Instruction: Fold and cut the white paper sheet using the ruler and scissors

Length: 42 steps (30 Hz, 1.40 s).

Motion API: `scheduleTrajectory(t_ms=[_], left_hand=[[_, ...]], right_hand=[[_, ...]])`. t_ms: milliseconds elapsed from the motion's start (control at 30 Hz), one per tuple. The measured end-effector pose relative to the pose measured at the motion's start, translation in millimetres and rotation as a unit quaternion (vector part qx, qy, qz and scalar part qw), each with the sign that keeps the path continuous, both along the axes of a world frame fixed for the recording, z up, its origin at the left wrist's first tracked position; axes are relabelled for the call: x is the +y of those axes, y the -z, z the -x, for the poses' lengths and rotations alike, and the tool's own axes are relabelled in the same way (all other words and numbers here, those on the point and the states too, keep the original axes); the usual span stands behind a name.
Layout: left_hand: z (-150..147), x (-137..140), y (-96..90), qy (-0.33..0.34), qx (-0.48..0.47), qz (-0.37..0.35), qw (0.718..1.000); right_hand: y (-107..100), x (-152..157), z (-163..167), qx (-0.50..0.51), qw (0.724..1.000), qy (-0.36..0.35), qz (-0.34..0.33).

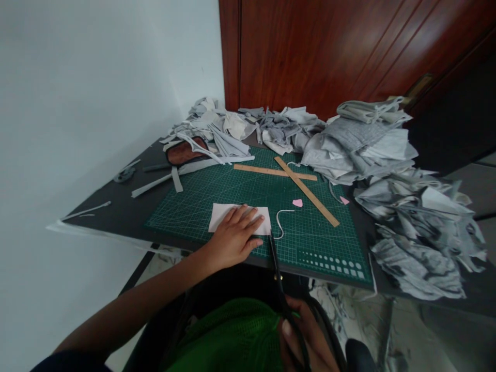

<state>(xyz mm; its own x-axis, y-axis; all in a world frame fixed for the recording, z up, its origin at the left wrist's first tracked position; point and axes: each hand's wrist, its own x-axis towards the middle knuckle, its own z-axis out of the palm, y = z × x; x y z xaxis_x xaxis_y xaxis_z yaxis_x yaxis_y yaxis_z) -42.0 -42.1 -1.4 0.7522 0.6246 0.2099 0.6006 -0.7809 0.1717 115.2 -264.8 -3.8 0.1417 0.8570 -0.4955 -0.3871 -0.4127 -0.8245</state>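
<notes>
My left hand [232,240] lies flat, fingers spread, on a pale pinkish rectangular piece [219,216], paper or fabric, near the front edge of a green cutting mat [186,206]. In my right hand [306,330] are black-handled scissors [276,263], pointing away from me. Their tips touch or almost touch the right end of the pale piece; how far the blades are apart is hard to see. Just right of the tips curls a thin white strip [279,222]. A small pink scrap [297,203] rests beyond it.
Two wooden rulers [306,192] cross on the mat. Grey and white cloth piles [360,144] line the back and right side of the dark table [112,206]. A brown dark-edged pad [186,151] sits at back left. Behind stand a white wall and a wooden door [310,57].
</notes>
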Motion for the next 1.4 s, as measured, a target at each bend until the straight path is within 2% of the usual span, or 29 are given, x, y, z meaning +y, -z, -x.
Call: scheduleTrajectory(t_ms=[233,433,733,967,1167,1400], left_hand=[[0.8,-1.5,7.0,-0.005,-0.007,0.004,1.000],[0.6,-3.2,9.6,-0.014,-0.005,0.007,1.000],[0.6,-4.2,14.1,-0.019,-0.031,-0.003,0.999],[-0.3,-5.2,11.1,-0.024,-0.024,0.003,0.999],[-0.2,-4.9,11.4,-0.023,-0.027,0.004,0.999],[-0.5,-4.8,11.4,-0.025,-0.026,0.006,0.999]], right_hand=[[-3.6,13.4,6.6,-0.056,0.998,-0.006,0.039],[-1.3,14.3,11.4,-0.035,0.999,0.004,0.024],[-2.7,13.7,14.4,-0.032,0.998,0.021,0.046],[-6.5,13.9,17.1,-0.056,0.997,0.024,0.049],[-11.8,15.5,20.9,-0.038,0.997,0.035,0.057],[-8.9,13.7,21.2,-0.025,0.997,0.039,0.059]])
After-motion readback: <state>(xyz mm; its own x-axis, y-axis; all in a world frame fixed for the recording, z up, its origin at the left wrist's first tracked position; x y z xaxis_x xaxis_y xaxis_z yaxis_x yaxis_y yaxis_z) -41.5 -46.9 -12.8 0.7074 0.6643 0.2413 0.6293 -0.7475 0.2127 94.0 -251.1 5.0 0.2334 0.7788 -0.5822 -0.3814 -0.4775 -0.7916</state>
